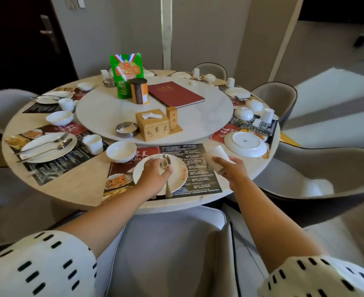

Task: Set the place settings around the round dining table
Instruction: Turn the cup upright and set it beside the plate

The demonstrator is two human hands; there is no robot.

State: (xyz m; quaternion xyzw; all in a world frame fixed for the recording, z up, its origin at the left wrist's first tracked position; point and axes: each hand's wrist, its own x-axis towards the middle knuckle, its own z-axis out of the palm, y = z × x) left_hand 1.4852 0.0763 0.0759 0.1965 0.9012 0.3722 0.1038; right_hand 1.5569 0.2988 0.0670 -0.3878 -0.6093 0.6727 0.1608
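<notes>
At the near edge of the round table a white plate sits on a printed placemat. My left hand lies over the plate and holds a metal spoon, whose handle runs toward me. A white bowl stands just left of the plate. My right hand grips a blurred white cup, tilted above the mat's right end. Further right, another plate lies upside down.
The central turntable carries a tissue box, a red menu, an orange canister and a green bag. The settings at left have plates, cutlery, cups and bowls. Padded chairs ring the table.
</notes>
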